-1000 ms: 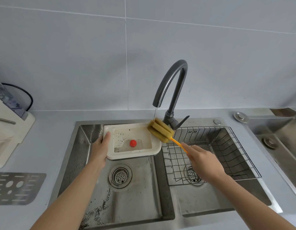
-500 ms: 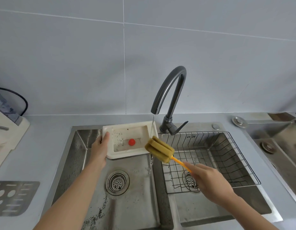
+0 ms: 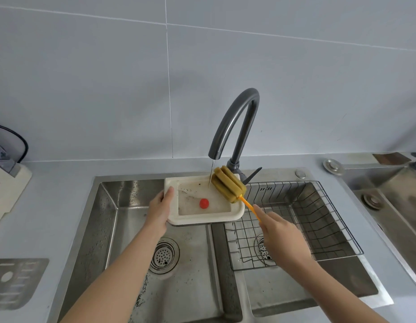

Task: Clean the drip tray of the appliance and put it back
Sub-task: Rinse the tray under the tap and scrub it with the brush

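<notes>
The cream drip tray is held level over the left sink basin, under the grey tap. My left hand grips its left edge. A thin stream of water falls onto the tray's back right part. Dark specks and a small red float lie inside it. My right hand holds the orange handle of a yellow sponge brush, whose head rests on the tray's right back corner beside the stream.
The left basin has dark grounds near its drain. A wire rack sits in the right basin. The cream appliance stands at the far left on the counter, with a perforated metal grate in front of it. A second sink is at the right edge.
The tray has shifted right, under the water stream. The sponge brush dipped below the tray's right side half a second ago and has come back up onto the tray's right corner.
</notes>
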Demonstrator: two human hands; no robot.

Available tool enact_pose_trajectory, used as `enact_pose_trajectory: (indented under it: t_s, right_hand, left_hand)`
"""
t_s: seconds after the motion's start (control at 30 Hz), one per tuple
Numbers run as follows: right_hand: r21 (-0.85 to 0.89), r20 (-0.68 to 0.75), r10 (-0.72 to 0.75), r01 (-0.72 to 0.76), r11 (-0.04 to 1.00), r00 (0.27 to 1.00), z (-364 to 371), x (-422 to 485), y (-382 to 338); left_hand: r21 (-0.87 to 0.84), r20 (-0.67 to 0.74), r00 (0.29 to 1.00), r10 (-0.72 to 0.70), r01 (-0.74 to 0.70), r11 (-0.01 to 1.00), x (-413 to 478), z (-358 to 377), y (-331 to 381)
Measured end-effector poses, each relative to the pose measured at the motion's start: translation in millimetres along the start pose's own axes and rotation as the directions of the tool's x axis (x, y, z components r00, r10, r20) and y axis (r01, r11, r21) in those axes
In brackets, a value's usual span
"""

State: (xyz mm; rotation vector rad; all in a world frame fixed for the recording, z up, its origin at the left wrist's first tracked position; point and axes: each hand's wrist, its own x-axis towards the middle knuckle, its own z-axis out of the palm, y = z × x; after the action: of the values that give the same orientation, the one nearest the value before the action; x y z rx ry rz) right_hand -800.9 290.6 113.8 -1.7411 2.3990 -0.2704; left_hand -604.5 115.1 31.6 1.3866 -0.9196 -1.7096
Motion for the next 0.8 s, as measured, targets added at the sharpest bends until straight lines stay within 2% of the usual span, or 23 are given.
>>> enact_pose_trajectory:
  t_s: [0.33,0.6,0.8]
  right_hand:
    - [-0.001,0.002,0.038,-0.038,0.999,0.999,6.0,-8.7,3.4]
    - [0.004,0.071,0.046,-0.046,0.999,0.996,12.6,-12.8,-5.4]
    - [0.088,0.114,0.010,-0.020,0.996,0.993,10.1,-11.9,-2.4]
  left_hand:
    - [0.018,0.134,0.990,-0.036,0.033,0.999,-10.4,38.2,-8.6]
    - [0.049,0.194,0.981,-0.012,0.002,0.999,-21.0,57.4,-16.7]
    - [0.066,0.221,0.975,-0.006,-0.009,0.998,-23.6,58.9,-20.1]
